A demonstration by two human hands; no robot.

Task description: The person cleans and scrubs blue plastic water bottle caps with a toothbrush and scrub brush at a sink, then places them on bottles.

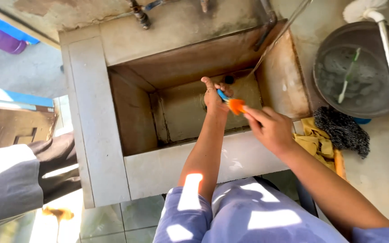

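The brush [235, 105] is small, with an orange middle and a blue end. It sits over the sink [181, 112], between the two hands. The right hand [269, 128] pinches the orange part with its fingertips, closed tight on it. The left hand [214, 96] is just beside it, thumb up and fingers curled. The blue end touches this hand, but I cannot tell if the hand holds it or only gets scrubbed.

A thin stream of water [275, 38] falls from the far right down into the sink. The brush may be wet, so it could slip from that small pinch and drop into the deep sink, close to the dark drain hole [229, 79].

On the right lie a yellow cloth [314, 141] and a dark scrubber [342, 130], near the sink edge. An elbow could push them off. Farther right, a grey bowl [365, 101] holds a green brush [348, 76].
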